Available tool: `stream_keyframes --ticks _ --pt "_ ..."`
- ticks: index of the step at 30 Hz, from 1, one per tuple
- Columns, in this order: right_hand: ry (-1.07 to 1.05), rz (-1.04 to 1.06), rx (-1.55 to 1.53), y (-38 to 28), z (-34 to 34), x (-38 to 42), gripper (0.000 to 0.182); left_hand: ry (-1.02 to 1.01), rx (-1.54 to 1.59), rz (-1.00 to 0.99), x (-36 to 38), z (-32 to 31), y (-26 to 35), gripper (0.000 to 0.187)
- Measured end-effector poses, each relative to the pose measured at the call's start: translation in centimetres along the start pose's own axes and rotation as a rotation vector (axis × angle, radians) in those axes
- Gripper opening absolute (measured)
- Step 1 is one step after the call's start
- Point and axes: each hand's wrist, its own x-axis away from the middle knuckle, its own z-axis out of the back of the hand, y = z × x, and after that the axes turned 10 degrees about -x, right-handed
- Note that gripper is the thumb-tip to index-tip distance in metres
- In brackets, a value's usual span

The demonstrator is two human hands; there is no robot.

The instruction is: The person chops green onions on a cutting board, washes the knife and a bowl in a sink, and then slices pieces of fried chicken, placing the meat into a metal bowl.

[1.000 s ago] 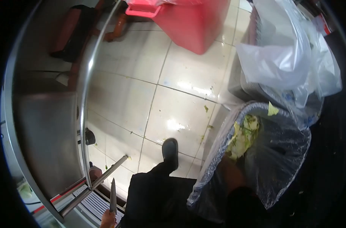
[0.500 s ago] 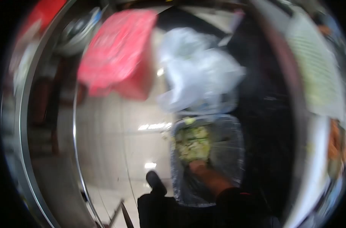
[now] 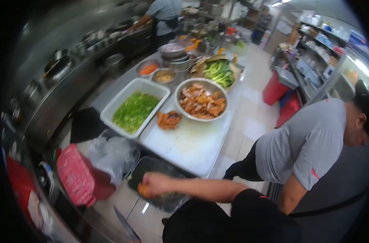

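Note:
My right hand [image 3: 155, 184] reaches across from the right, over a dark, plastic-lined bin [image 3: 162, 165] on the floor. Its fingers are closed around a small orange piece [image 3: 144, 190] that looks like food. A knife blade [image 3: 125, 222] shows at the lower left; whatever holds it is outside the frame. My left hand is out of sight. Above the bin, a white cutting board [image 3: 188, 141] carries a browned piece of meat [image 3: 168, 120]. A metal bowl [image 3: 179, 98] of orange-brown meat pieces sits at the board's far end.
Beside the board is a white basket [image 3: 106, 114] of chopped greens. Leafy vegetables [image 3: 219, 73] lie beyond the bowl. A red-covered container [image 3: 81, 178] and plastic bags [image 3: 111, 156] stand left of the bin. A person [image 3: 302, 141] bends at the right; another person [image 3: 164, 18] works farther back.
The view has swung up from the floor to the worktable and kitchen. My right hand, earlier down in the food scraps in the bin, is now raised above it, holding an orange piece.

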Motion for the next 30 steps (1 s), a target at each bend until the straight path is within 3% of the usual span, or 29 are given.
stream_keyframes --ticks 1,2,4,5,8,12,14,17,23,26,30 --pt "-0.007 -0.167 -0.085 -3.9 4.7 1.8 0.041 0.028 0.243 -0.063 -1.2 2.0 1.5 0.074" --pt "0.091 -0.113 -0.155 -3.1 7.1 2.6 0.038 0.003 0.571 -0.025 -0.7 5.8 7.6 0.015" --pt "0.216 -0.252 -0.269 -3.0 13.2 4.6 0.028 0.015 0.390 -0.161 0.4 11.4 15.4 0.020" --pt "0.282 -0.168 -0.238 0.6 15.5 5.0 0.029 0.015 0.291 -0.249 1.5 14.2 20.0 0.020" --pt "0.375 -0.302 -0.075 4.0 20.6 6.9 0.026 0.013 0.190 -0.413 1.2 15.1 27.7 0.024" --pt "0.531 -0.179 0.151 9.2 20.4 7.5 0.024 0.051 -0.078 -0.675 4.2 15.8 38.2 0.024" --pt "0.624 -0.090 0.085 8.2 20.4 8.7 0.022 0.044 -0.178 -0.744 5.3 15.4 41.2 0.023" --pt "0.596 0.232 0.231 7.4 19.4 10.6 0.024 0.033 -0.387 -0.714 6.7 15.0 44.5 0.018" --pt "0.561 0.246 0.242 7.2 19.1 8.9 0.027 0.052 -0.671 -0.701 8.3 16.3 47.2 0.020" --pt "0.487 0.224 0.230 8.1 19.1 8.5 0.029 -0.069 -0.721 -0.637 7.5 16.5 48.3 0.019" --pt "0.473 0.269 0.223 8.8 19.5 8.2 0.029 -0.114 -0.608 -0.673 1.7 10.9 51.0 0.018"
